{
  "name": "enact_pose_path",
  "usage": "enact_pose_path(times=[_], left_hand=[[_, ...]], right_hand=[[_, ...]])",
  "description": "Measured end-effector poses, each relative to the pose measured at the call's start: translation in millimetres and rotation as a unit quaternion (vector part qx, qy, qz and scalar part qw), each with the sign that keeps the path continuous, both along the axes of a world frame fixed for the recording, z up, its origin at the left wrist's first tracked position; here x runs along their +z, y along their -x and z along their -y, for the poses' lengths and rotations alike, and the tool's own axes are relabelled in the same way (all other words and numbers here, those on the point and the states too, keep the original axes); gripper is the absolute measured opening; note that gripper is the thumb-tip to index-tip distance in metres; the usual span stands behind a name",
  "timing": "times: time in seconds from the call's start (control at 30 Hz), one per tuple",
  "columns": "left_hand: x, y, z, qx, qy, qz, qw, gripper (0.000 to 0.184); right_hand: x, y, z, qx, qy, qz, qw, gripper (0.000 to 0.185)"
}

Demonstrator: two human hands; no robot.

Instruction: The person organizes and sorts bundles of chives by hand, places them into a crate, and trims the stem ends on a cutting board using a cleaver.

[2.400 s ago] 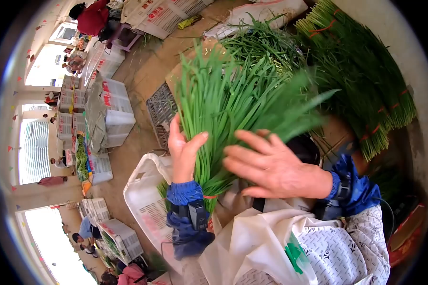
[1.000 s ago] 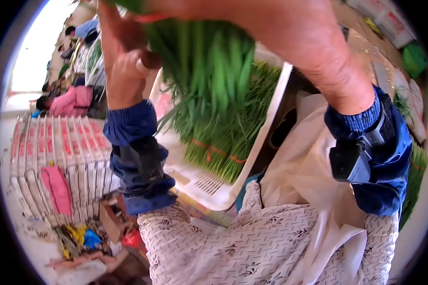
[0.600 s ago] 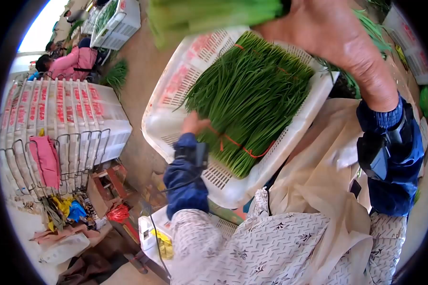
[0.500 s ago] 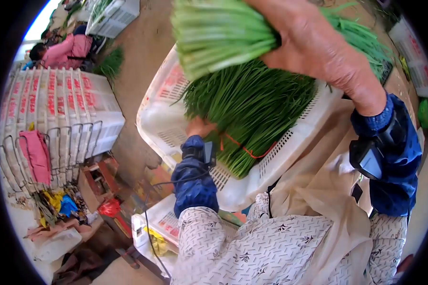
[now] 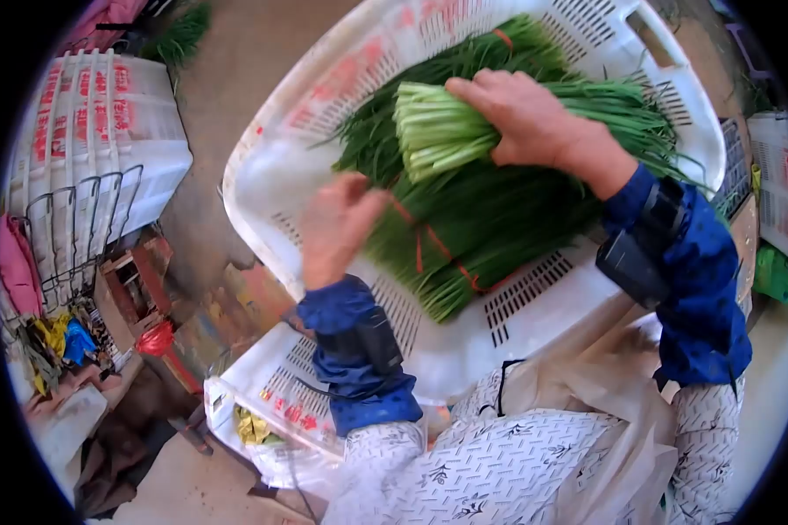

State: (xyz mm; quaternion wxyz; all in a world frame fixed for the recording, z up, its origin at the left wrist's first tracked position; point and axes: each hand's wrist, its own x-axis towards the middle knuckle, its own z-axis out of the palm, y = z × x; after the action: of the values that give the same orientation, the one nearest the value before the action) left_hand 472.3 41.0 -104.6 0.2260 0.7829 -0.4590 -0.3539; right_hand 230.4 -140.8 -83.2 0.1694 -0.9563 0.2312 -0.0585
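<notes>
My right hand (image 5: 534, 122) is closed around a bunch of garlic chives (image 5: 446, 131), its pale cut ends pointing left and its green leaves trailing right. The bunch is over a white plastic crate (image 5: 258, 188), above other chives lying in it. My left hand (image 5: 337, 223), slightly blurred, hovers at the crate's left side with thumb and fingers apart and nothing visible in it. Near it lies a chive bundle (image 5: 442, 284) tied with a red band (image 5: 451, 256). Another banded bundle (image 5: 530, 39) shows at the far side of the crate.
A second white crate (image 5: 276, 398) stands below, with yellow wrapping (image 5: 252, 427) in it. Stacked white crates (image 5: 149, 131) with red lettering and wire handles stand left, near a wooden stool (image 5: 136, 280). More crates (image 5: 775, 157) stand at the right edge. Loose chives (image 5: 182, 33) lie on the floor.
My right hand has brought the chive bunch down and away from my face, over the crate. My left hand has lifted off the banded chives and moved left. The view has shifted.
</notes>
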Motion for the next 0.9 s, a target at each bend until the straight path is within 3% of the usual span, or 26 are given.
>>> enact_pose_path(times=[0.03,0.07,0.13,0.17,0.2,0.3,0.33,0.4,0.43,0.47,0.5,0.57,0.67,0.77,0.83,0.9], left_hand=[[17,-5,-3,0.056,0.035,-0.008,0.998,0.041],[35,-8,-4,0.068,0.034,0.024,0.997,0.049],[68,-2,-3,0.003,0.198,0.159,0.967,0.075],[88,7,-2,-0.016,0.228,0.17,0.959,0.087],[101,14,4,-0.057,0.24,0.198,0.949,0.093],[129,28,22,-0.217,0.241,0.313,0.893,0.099],[114,21,32,-0.238,0.17,0.275,0.916,0.111],[58,4,52,-0.231,0.043,0.149,0.961,0.113],[34,-6,61,-0.235,-0.082,0.098,0.964,0.113],[-17,-26,55,-0.276,-0.109,0.154,0.942,0.111],[-32,-26,51,-0.305,-0.062,0.266,0.912,0.112],[-38,-27,64,-0.28,-0.123,0.284,0.909,0.102],[-10,-6,63,-0.265,0.094,0.381,0.881,0.068],[-23,23,42,-0.319,-0.144,0.256,0.901,0.067],[-54,34,16,-0.3,-0.07,0.317,0.897,0.072],[-67,37,7,-0.31,-0.071,0.32,0.892,0.088]], right_hand=[[-1,0,-1,-0.003,-0.009,-0.015,1.0,0.07],[0,-4,-2,0.006,-0.015,-0.036,0.999,0.067],[5,-12,-2,0.03,-0.032,-0.065,0.997,0.069],[9,-26,-5,0.045,-0.048,-0.074,0.995,0.074],[11,-41,-9,0.06,-0.064,-0.083,0.993,0.08],[15,-89,-35,0.135,-0.076,0.013,0.988,0.064],[6,-93,-37,0.13,-0.045,0.042,0.99,0.059],[-16,-102,-39,0.124,0.018,0.102,0.987,0.05],[-24,-93,-40,0.098,0.043,0.09,0.99,0.03],[-35,-82,-45,0.068,0.034,0.102,0.992,0.023],[-43,-70,-50,0.036,0.026,0.111,0.993,0.017],[-49,-39,-62,0.032,0.036,0.157,0.986,0.005],[-62,2,-76,0.014,-0.07,0.081,0.994,0.002],[-71,17,-73,0.01,-0.136,0.02,0.99,0.006],[-79,16,-65,-0.002,-0.143,0.017,0.99,0.008],[-85,16,-56,-0.034,-0.129,0.015,0.991,0.014]])
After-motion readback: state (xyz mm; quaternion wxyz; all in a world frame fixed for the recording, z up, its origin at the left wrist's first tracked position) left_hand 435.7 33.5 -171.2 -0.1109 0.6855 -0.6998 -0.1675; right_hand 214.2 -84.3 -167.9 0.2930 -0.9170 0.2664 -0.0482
